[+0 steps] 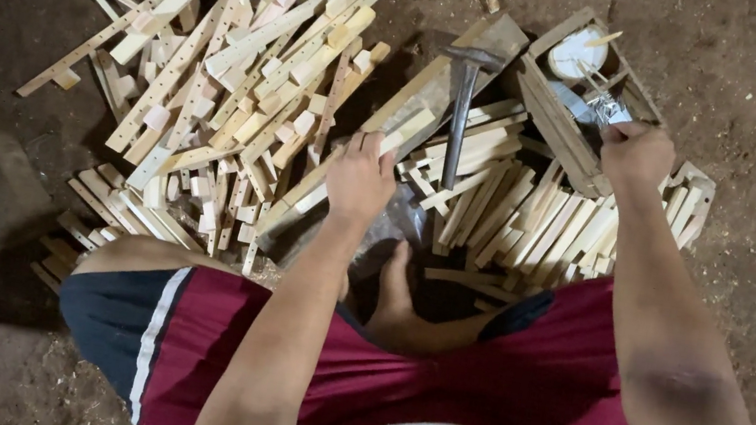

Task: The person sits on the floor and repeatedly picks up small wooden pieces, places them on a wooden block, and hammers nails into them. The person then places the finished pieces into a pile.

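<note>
Two hands: left hand [360,179] on slat [408,132]; right hand [635,154] at box [556,109] edge

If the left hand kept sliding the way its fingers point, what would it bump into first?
Probably the hammer. The left hand rests on a wooden slat, fingers pointing up and slightly right, toward the hammer's head; depth is unclear.

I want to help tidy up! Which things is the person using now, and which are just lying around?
In use:
left hand on a wood strip
right hand reaching into the small wooden box

Lying about:
hammer
pile of slats
cut sticks
white tub in the box
</note>
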